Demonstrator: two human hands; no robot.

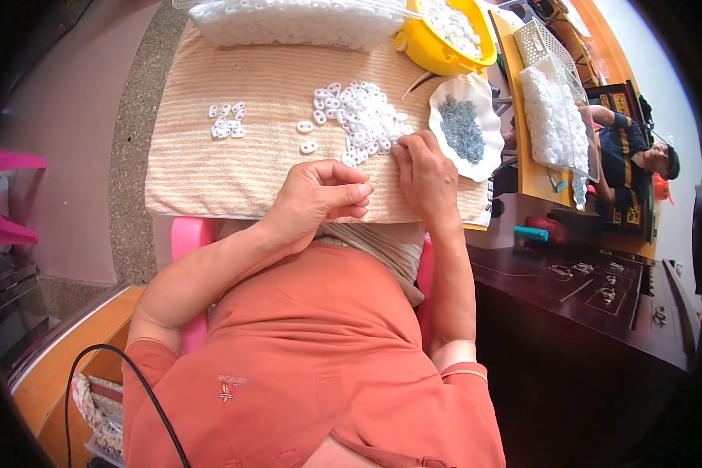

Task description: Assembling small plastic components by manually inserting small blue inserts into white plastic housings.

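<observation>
A striped beige cloth [210, 164] covers the work surface in front of me. On it lies a heap of small white plastic rings [363, 113]. My right hand [425, 175] rests at the heap's near right edge, fingertips pinched on the white pieces there. My left hand [320, 195] hovers over the cloth's near edge with fingers curled together; whether it holds a small piece I cannot tell. A small separate cluster of white rings [226, 122] lies to the left. A white scalloped dish [480, 144] of tiny grey metal parts sits right of my right hand.
A yellow bowl [433, 51] and a clear bag [288, 23] of white pieces stand at the cloth's far edge. A white basket [542, 43] and another bag of white pieces [554, 117] lie on a wooden table at right, where another person [639, 152] sits. A pink stool [4, 195] is at left.
</observation>
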